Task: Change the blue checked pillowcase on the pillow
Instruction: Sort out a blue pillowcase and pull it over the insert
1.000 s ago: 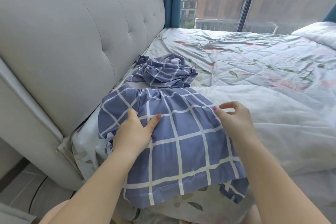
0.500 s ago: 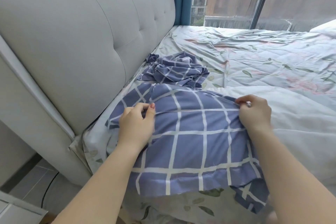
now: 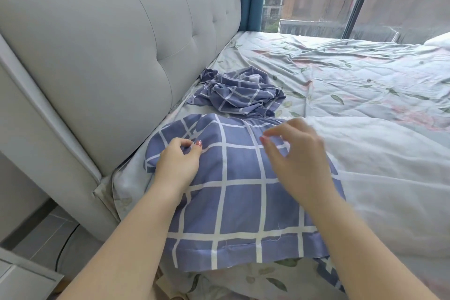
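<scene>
The blue checked pillowcase (image 3: pixel 243 192) covers the pillow at the near edge of the bed (image 3: pixel 365 85), with a second crumpled checked cloth (image 3: pixel 238 92) lying at its 12 o'clock. The left hand (image 3: pixel 177 165) pinches a fold of the case at its 10 o'clock corner, while the right hand (image 3: pixel 299 153) hovers open, fingers spread (slightly blurred). The cotton looks light, limp and prone to bunching, so I would grip it at the hems and corners.
</scene>
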The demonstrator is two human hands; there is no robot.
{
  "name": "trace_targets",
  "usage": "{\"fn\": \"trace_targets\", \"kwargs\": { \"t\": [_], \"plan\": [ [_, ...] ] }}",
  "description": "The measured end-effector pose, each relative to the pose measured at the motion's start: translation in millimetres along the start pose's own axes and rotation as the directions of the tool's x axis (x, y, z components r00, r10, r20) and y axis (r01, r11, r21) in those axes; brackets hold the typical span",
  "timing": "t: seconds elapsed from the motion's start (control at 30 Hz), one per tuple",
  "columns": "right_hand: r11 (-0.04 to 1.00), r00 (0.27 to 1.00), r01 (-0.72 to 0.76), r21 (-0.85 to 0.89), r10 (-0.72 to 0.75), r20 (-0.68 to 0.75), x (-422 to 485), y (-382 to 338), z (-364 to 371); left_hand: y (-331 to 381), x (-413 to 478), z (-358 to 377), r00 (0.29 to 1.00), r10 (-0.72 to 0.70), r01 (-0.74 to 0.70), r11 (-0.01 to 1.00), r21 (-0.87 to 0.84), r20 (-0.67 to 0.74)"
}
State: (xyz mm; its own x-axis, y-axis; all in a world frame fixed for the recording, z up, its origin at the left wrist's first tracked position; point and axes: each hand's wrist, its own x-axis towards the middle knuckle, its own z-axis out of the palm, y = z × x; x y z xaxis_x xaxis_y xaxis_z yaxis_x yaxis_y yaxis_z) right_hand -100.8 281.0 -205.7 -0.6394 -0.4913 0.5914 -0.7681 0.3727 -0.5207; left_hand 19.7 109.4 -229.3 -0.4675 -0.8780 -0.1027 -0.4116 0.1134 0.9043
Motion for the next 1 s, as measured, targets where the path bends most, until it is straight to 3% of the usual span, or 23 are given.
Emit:
{"fn": "trace_targets", "kwargs": {
  "t": [0.07, 0.13, 0.23, 0.37, 0.53, 0.67, 0.73, 0.8, 0.9, 0.93, 1.0],
  "plan": [
    [0.977, 0.978, -0.09, 0.195, 0.049, 0.204, -13, -20, 5, -3, -2, -4, 0.998, 0.061, -0.062, 0.997, -0.046, -0.009],
    [0.969, 0.949, -0.124, 0.215, 0.052, 0.31, -19, -25, 14, -3, -5, -5, 0.991, 0.13, -0.131, 0.989, -0.069, -0.02],
    [0.955, 0.938, -0.17, 0.242, 0.082, 0.336, -14, -22, 18, 4, -12, -3, 0.963, 0.263, -0.268, 0.947, -0.176, -0.05],
    [0.849, 0.906, -0.353, 0.393, 0.206, 0.369, -4, -20, 19, 18, -28, 6, 0.873, 0.484, -0.487, 0.859, -0.156, -0.062],
    [0.643, 0.809, -0.584, 0.495, 0.407, 0.425, 10, -14, 18, 26, -52, 40, 0.747, 0.626, -0.61, 0.779, -0.145, 0.223],
    [0.513, 0.727, -0.685, 0.516, 0.448, 0.52, 16, 3, 23, 23, -56, 47, 0.665, 0.616, -0.652, 0.754, -0.074, 0.422],
    [0.412, 0.696, -0.718, 0.561, 0.444, 0.565, 16, 7, 27, 23, -51, 39, 0.686, 0.594, -0.633, 0.772, -0.058, 0.42],
    [0.375, 0.675, -0.737, 0.562, 0.449, 0.586, 16, 9, 31, 25, -45, 26, 0.765, 0.58, -0.581, 0.809, -0.09, 0.28],
    [0.393, 0.661, -0.75, 0.532, 0.483, 0.575, 15, 11, 38, 21, -28, 11, 0.863, 0.505, -0.503, 0.863, 0.054, -0.024],
    [0.41, 0.662, -0.749, 0.52, 0.488, 0.569, 15, 12, 40, 15, -18, 10, 0.894, 0.443, -0.434, 0.894, 0.107, -0.071],
    [0.469, 0.678, -0.735, 0.489, 0.487, 0.551, 13, 12, 41, 5, -1, 10, 0.961, 0.277, -0.273, 0.956, 0.103, -0.022]
  ]
}}
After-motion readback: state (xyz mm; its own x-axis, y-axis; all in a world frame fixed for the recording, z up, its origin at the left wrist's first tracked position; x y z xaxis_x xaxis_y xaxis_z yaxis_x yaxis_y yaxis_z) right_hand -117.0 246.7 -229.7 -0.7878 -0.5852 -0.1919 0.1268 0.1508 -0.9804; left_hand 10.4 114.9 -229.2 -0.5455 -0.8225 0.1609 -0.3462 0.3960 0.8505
